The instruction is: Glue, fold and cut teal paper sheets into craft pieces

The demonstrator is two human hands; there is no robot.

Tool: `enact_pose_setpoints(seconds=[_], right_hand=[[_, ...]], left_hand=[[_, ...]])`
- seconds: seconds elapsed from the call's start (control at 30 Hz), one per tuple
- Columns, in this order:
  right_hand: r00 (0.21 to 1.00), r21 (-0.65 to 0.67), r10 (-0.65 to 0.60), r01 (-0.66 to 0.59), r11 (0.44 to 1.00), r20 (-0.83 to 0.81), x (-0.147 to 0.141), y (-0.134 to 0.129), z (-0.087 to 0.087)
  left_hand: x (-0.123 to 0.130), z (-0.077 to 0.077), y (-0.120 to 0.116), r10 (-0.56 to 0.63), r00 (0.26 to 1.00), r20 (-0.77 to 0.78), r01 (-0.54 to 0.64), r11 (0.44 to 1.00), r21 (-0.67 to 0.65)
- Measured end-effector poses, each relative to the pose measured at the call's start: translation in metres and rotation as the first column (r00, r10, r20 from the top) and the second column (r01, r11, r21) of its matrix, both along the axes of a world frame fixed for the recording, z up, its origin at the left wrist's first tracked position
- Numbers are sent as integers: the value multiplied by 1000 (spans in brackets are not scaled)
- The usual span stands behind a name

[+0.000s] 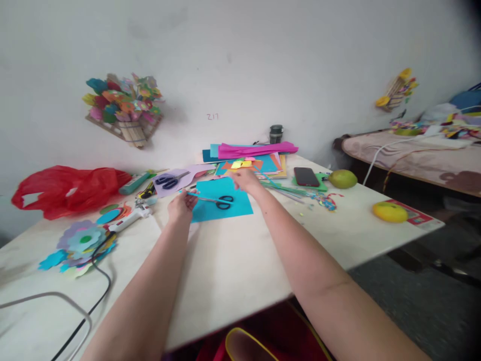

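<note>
"What's finished?"
"Nearest, cut-paper flowers (pixel 85 239) lie already shaped on the worktop (pixel 233 250). The left hand's (pixel 183 204) fingers look closed on a thin blue strip (pixel 192 194)."
"And left?"
"Just beyond, scissors (pixel 217 201) rest on a blue paper sheet (pixel 208 210), seemingly largely uncut. Farther, the right hand (pixel 242 178) is at yellow paper pieces (pixel 240 164); its grip, I can't tell."

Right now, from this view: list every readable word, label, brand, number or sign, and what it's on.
"217" on the wall, in thin red strokes; the first character could be a "Z".
Red printed sheet by the yellow fruit: too blurred to read.
White glue gun: any marking is too small to read.
Nothing else legible.
</note>
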State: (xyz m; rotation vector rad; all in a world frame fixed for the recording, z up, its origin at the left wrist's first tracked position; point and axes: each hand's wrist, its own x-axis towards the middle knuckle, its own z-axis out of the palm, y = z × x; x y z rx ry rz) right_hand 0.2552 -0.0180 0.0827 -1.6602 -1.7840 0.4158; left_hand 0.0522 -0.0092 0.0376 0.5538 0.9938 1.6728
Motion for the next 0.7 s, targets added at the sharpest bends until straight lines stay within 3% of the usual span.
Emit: enact_pose_setpoints(seconds=[0.1, 0.2, 0.3, 0.43, 0.5, 0.57, 0.63, 0.7], right_hand=[[952, -143, 187, -156, 977, 242, -23, -12, 3], [883, -287, 292, -191, 939, 368, -30, -17, 4], [887, -311, 324, -223, 924, 328, -20, -17, 5], [924, -244, 343, -299, 923, 167, 5, -9, 5], [966, -161, 236, -218, 963, 103, 22, -2, 5], [998, -53, -8, 11, 999, 67, 42, 7, 4], [959, -34, -266, 270, 962, 99, 66, 16, 1], [905, -67, -402, 414, 908, 139, 89, 22, -3]], left_hand=[[13, 1, -4, -54, 998, -40, 57, 995, 81], [19, 5, -7, -63, 997, -34, 68, 985, 159], [15, 10, -7, -16, 1000, 15, 14, 987, 162], [9, 10, -6, 5, 999, 53, -11, 992, 126], [9, 8, -6, -36, 999, 39, 31, 992, 123], [11, 6, -7, -84, 996, 4, 83, 990, 115], [14, 3, -7, -118, 992, -33, 121, 988, 95], [16, 0, -8, -140, 988, -59, 144, 987, 70]])
